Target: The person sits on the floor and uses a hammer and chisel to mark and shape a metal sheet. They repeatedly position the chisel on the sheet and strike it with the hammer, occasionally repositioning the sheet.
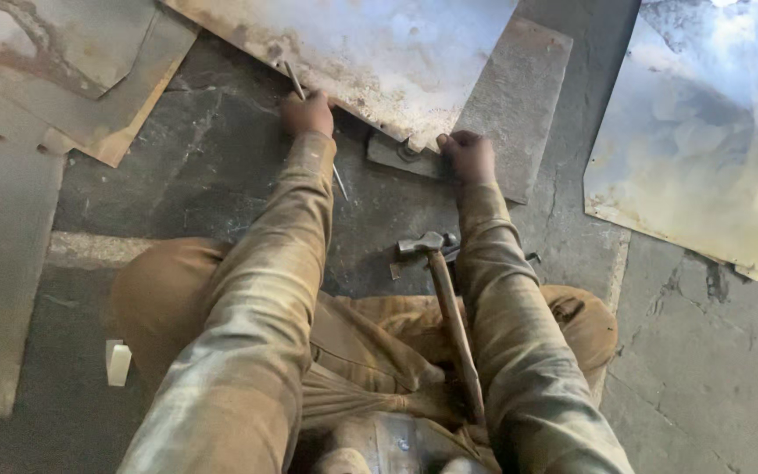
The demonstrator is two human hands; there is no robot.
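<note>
The work looks to be at an early, setting-up stage: the large, pale grey, rust-blotched metal sheet (370, 53) lies flat on the dark, cracked stone floor (212, 167), its near edge between the two hands, with no cut or fold to be seen along it, so the shaping seems largely left to do. The left hand (308, 114) is closed around a thin grey metal rod (295, 79) that slants across the sheet's edge. The right hand (468, 156), well apart from it, is clamped on the sheet's near corner, where a small dark flat steel block (396, 154) sits just beneath. A hammer with a grey steel head and long brown wooden handle (449, 307) lies untouched between the forearms, near the person's lap. To the right of the right hand lies another shiny, mottled sheet (704, 132); to the left of the left hand, dull, tan-edged offcuts (72, 79) overlap in flat layers.
</note>
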